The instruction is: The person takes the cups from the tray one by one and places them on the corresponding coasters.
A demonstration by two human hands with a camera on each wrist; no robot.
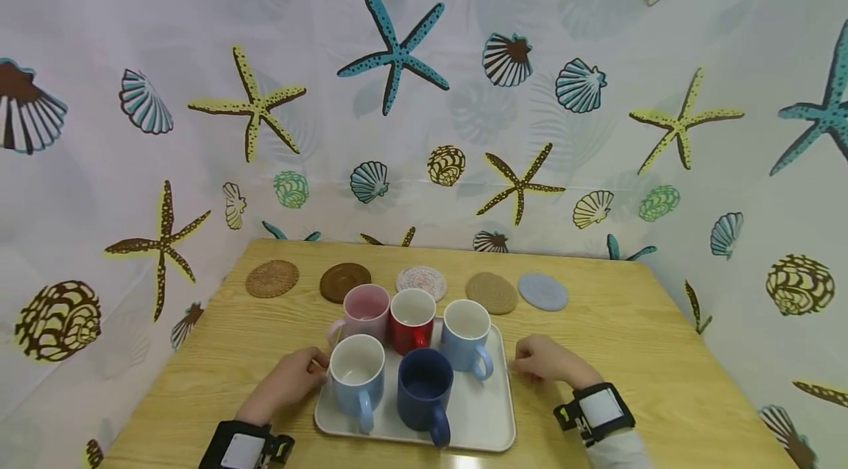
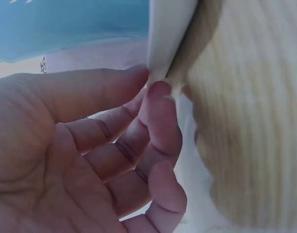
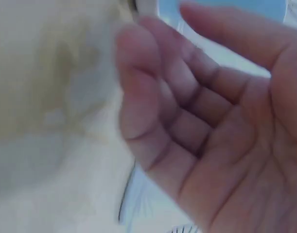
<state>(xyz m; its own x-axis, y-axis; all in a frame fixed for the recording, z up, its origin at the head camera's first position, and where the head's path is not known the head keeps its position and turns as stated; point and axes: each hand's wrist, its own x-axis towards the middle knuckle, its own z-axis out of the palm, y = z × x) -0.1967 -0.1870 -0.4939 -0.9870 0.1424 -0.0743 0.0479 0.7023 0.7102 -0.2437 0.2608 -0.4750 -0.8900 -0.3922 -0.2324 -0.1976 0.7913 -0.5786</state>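
A white tray [image 1: 480, 417] lies on the table with several mugs on it. A pink mug [image 1: 366, 318], a red mug [image 1: 404, 333] and a light blue mug [image 1: 464, 344] stand at its back. Another light blue mug [image 1: 358, 384] and a dark blue mug [image 1: 424, 399] stand in front. At the tray's left edge, my left hand [image 1: 294, 377] pinches the rim between thumb and fingertips, as the left wrist view shows. My right hand [image 1: 553, 361] is beside the tray's right edge, fingers loosely bent and thumb apart from them. Whether its fingertips touch the rim is hard to tell.
Behind the mugs several round coasters lie in a row on the wooden table [image 1: 616, 322]: a wicker coaster [image 1: 272, 278], a dark brown one [image 1: 344, 281], a whitish one [image 1: 421, 282], a tan one [image 1: 492, 292] and a grey-blue one [image 1: 543, 291]. A patterned curtain [image 1: 450, 123] hangs beyond.
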